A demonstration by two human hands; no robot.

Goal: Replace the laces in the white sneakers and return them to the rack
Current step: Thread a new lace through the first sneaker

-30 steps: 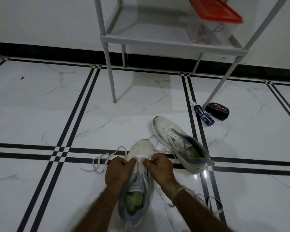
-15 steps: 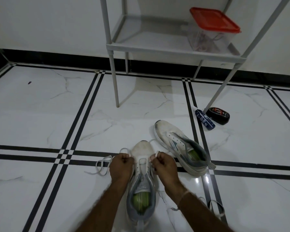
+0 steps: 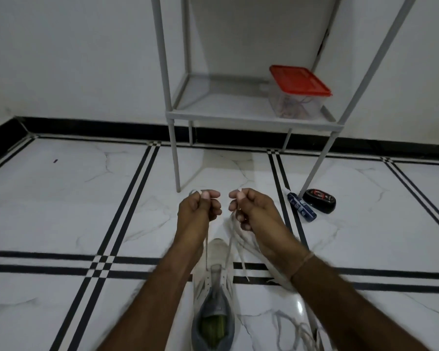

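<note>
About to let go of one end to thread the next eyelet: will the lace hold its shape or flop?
Probably flops: the lace is straight only where the left hand and right hand pull it up from the sneaker. The other lace on the floor lies in limp loops, so expect the same.

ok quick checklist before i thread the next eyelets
1. Both sides of the lace gripped: left hand and right hand each pinch one, ok.
2. Sides equal in length: a tail hangs below the right hand, cannot tell.
3. Sneaker upright on the floor, toe away: ok.
4. Lace seated in the lowest eyelets: blurred, cannot tell.
5. Loose lace on the floor apart from the sneaker: ok.
6. Room on the rack shelf beside the red-lidded container: ok.
</note>
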